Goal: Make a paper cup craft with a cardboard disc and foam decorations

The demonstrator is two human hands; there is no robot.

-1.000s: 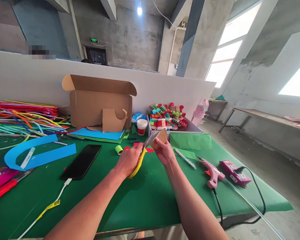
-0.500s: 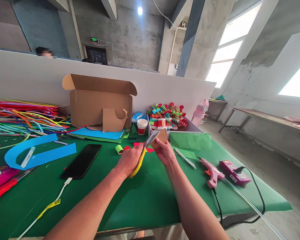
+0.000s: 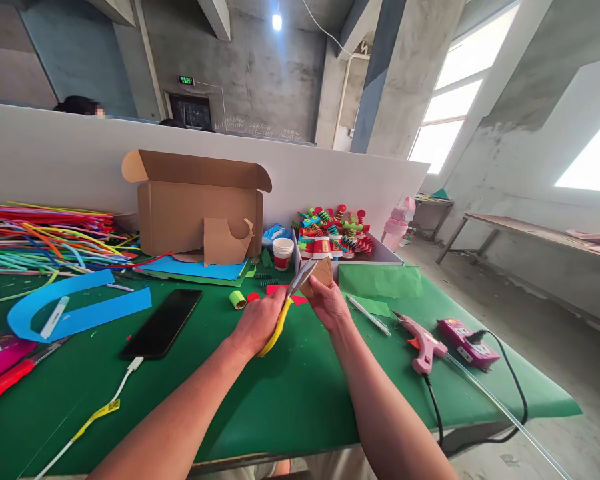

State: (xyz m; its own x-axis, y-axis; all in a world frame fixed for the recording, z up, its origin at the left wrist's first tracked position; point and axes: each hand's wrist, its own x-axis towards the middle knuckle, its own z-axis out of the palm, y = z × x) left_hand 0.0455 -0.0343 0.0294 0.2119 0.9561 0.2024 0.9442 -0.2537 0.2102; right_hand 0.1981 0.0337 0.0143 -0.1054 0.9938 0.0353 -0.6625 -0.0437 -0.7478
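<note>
My left hand (image 3: 255,323) is closed round the yellow handles of a pair of scissors (image 3: 286,305), whose grey blades point up and to the right. My right hand (image 3: 330,303) pinches a small brown cardboard piece (image 3: 320,273) just above the green table (image 3: 290,393). The blades meet the cardboard piece at its left edge. Both hands hover over the middle of the table, close together.
An open cardboard box (image 3: 200,207) stands at the back. Coloured pipe cleaners (image 3: 40,233) lie at the left, with blue paper strips (image 3: 75,307) and a black phone (image 3: 163,323) on a cable. A pink glue gun (image 3: 423,337), a pen (image 3: 369,315) and a tray of craft figures (image 3: 335,233) sit at the right.
The hands, scissors and cardboard piece stay as they were. The view has shifted slightly, and a person's head behind the white partition has moved left.
</note>
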